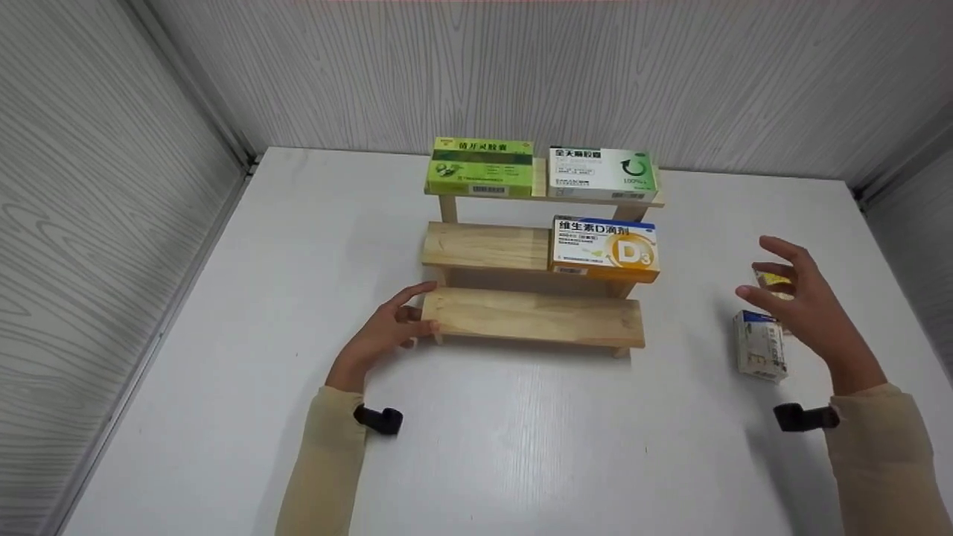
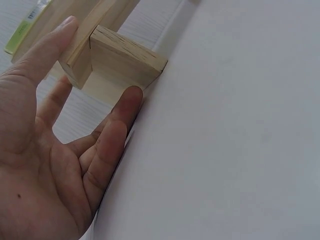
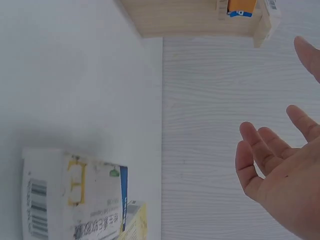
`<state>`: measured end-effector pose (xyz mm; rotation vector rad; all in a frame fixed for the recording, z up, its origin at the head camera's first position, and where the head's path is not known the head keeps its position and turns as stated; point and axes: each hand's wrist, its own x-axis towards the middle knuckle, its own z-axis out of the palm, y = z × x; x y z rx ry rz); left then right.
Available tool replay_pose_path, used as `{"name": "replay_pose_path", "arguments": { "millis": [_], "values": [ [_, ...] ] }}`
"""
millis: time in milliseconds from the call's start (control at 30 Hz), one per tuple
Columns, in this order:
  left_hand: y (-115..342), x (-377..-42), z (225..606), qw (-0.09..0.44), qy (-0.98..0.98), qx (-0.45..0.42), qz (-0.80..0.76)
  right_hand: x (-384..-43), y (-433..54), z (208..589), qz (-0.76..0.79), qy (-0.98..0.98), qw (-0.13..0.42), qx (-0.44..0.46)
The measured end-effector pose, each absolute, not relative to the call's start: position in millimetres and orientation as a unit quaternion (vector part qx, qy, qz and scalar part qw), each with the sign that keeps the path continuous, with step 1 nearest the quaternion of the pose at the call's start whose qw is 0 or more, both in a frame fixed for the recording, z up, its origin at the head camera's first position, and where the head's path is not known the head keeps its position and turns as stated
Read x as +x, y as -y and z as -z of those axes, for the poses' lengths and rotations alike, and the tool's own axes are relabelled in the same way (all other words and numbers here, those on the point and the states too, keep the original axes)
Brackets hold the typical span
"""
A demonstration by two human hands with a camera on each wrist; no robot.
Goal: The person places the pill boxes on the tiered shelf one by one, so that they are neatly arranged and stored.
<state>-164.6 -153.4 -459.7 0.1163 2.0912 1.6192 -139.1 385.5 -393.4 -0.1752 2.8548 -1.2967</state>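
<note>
My left hand (image 1: 383, 327) holds the left end of the lowest step of a three-tier wooden display rack (image 1: 532, 316). In the left wrist view, its thumb (image 2: 55, 47) lies along the step's edge and the index finger reaches behind; the other fingers are loosely bent below. Nothing is in my right hand (image 1: 811, 305), which hovers at the right with fingers apart and gently bent. Beneath it stands a white vitamin E box (image 1: 759, 350) with a blue end. Behind that, a yellow-and-white box (image 1: 774, 279) is partly covered by the hand.
On the rack's top tier sit a green medicine box (image 1: 480, 170) and a white-and-green box (image 1: 601, 175). An orange-and-white vitamin D box (image 1: 604, 249) occupies the middle tier's right end. The white table (image 1: 484, 447) meets grey wood-grain panels (image 1: 521, 74) at the back and sides.
</note>
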Motion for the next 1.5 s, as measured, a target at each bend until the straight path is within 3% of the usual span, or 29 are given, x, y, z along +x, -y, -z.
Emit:
{"name": "replay_pose_path", "arguments": {
  "millis": [300,633,1200,1500],
  "values": [
    [154.5,-161.7,458.9,0.242,-0.760,0.039,-0.602,-119.0,-401.9,407.4,0.401,-0.915,0.031,-0.009],
    [156.0,-162.3,461.1,0.238,-0.758,0.054,-0.605,-103.1,-410.7,428.5,0.382,-0.908,0.141,0.101],
    [153.3,-164.0,459.3,0.245,-0.753,0.054,-0.608,-90.3,-402.8,447.3,0.338,-0.914,0.176,0.141],
    [153.6,-163.3,460.3,0.244,-0.758,0.047,-0.603,-85.9,-400.3,452.0,0.309,-0.923,0.168,0.157]
  ]
}}
